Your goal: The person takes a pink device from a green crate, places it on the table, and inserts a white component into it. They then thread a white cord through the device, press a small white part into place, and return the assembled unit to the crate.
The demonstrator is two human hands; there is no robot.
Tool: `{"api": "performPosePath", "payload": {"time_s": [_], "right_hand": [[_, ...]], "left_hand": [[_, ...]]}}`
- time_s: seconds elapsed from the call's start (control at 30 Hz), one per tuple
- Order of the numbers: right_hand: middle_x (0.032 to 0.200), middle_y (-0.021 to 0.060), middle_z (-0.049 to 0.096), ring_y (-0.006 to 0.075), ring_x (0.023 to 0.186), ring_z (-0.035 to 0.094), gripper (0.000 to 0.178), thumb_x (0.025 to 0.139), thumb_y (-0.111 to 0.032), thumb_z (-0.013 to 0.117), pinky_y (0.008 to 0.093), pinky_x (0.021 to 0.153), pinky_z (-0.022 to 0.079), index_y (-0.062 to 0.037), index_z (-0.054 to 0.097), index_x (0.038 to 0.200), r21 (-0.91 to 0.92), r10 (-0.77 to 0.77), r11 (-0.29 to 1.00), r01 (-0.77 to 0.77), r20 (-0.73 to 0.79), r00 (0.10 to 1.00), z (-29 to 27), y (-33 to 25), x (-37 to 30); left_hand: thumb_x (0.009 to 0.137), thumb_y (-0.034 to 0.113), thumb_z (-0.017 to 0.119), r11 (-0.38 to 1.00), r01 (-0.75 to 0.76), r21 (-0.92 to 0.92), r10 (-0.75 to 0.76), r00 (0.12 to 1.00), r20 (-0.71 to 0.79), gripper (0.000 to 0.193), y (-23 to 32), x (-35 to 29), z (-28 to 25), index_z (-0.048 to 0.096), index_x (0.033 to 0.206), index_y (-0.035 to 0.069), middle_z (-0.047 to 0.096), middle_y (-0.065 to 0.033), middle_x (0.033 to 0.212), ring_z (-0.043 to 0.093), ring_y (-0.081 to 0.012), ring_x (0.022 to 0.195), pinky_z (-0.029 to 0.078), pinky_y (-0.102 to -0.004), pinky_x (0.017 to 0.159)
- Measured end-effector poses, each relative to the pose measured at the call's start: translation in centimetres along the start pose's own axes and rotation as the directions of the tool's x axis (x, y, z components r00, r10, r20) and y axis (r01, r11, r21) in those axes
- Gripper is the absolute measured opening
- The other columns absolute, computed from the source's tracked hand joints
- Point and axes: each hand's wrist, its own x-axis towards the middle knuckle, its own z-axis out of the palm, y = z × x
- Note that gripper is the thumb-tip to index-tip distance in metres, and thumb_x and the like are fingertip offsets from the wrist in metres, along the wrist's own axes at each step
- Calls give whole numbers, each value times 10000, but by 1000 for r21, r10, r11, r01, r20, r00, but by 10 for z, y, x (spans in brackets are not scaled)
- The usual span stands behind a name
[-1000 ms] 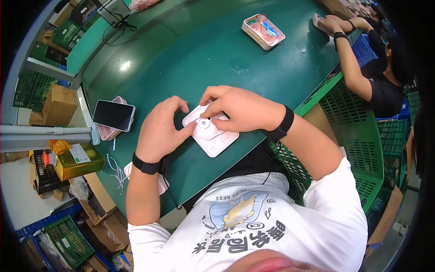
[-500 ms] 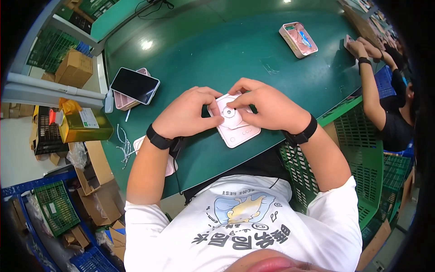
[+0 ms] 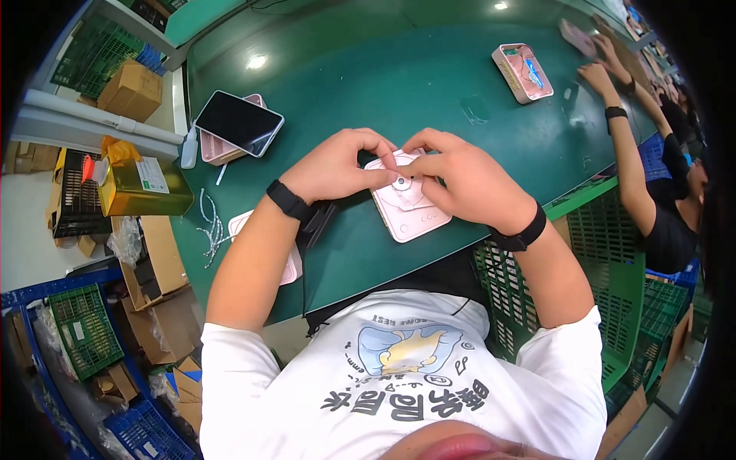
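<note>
A pale pink, rounded-square casing panel (image 3: 415, 221) lies on the green table in front of me, with a raised round part and a small white hub (image 3: 402, 183) on its face. My left hand (image 3: 335, 162) has its thumb and forefinger drawn together at the edge of the hub; any small piece between them is hidden. From the other side my right hand (image 3: 473, 182) curls over the panel's far and right part. Its bent fingers press close to the hub, covering much of that side.
To the left, a dark-screened phone (image 3: 239, 123) rests on a pink case (image 3: 218, 150). White cords (image 3: 211, 230) and another pink panel (image 3: 290, 270) lie nearer. An open pink case with wires (image 3: 524, 73) sits at far right; beyond it a co-worker's hands (image 3: 602, 69) move. A green crate (image 3: 598, 253) stands at my right.
My left thumb and forefinger have shifted from the panel's left side to the hub. My right fingers have moved slightly around it. The co-worker's hands have lifted apart.
</note>
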Motion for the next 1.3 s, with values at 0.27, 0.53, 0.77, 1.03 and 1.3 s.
{"api": "performPosePath", "payload": {"time_s": [0.27, 0.53, 0.77, 1.03, 1.3], "right_hand": [[1142, 108, 748, 300, 1006, 725, 164, 867, -121, 850, 381, 863, 598, -41, 846, 1011, 30, 41, 999, -41, 3, 999, -8, -12, 1], [905, 121, 727, 270, 865, 720, 160, 774, -114, 864, 398, 768, 583, -26, 798, 889, 182, 230, 949, -258, 163, 960, 0, -4, 7], [863, 134, 746, 356, 842, 744, 188, 758, -182, 843, 469, 747, 587, -54, 722, 823, 160, 221, 959, -234, 92, 971, 2, -4, 8], [804, 128, 710, 316, 746, 716, 217, 761, -138, 839, 409, 701, 583, -23, 673, 841, 120, 128, 984, -135, 59, 990, 0, 0, 9], [919, 134, 736, 316, 836, 727, 192, 776, -104, 830, 407, 738, 585, -27, 675, 857, 201, 168, 960, -194, 142, 976, -1, 6, 12]], "left_hand": [[979, 174, 875, 992, -124, -10, 124, 992, 36, 118, -11, 1, 6, 831, 1066, 107, 716, -91, 1413, 662, -204, 1227, 543, -334, 1028], [945, 195, 872, 992, -128, 18, 126, 988, 84, 208, -9, 0, 3, 875, 1145, 138, 746, -125, 1352, 654, -324, 1312, 519, -431, 1140], [959, 211, 910, 995, -78, 68, 71, 993, 98, 200, -4, -1, 3, 855, 1135, 133, 679, -108, 1485, 604, -265, 1361, 487, -408, 1151], [948, 208, 930, 997, -69, 19, 67, 991, 113, 221, -5, -1, 3, 845, 1140, 137, 680, -100, 1448, 592, -269, 1377, 459, -425, 1188], [938, 209, 926, 997, -63, 53, 58, 994, 92, 214, -6, -2, 7, 840, 1125, 150, 669, -89, 1458, 557, -289, 1425, 434, -440, 1218]]}}
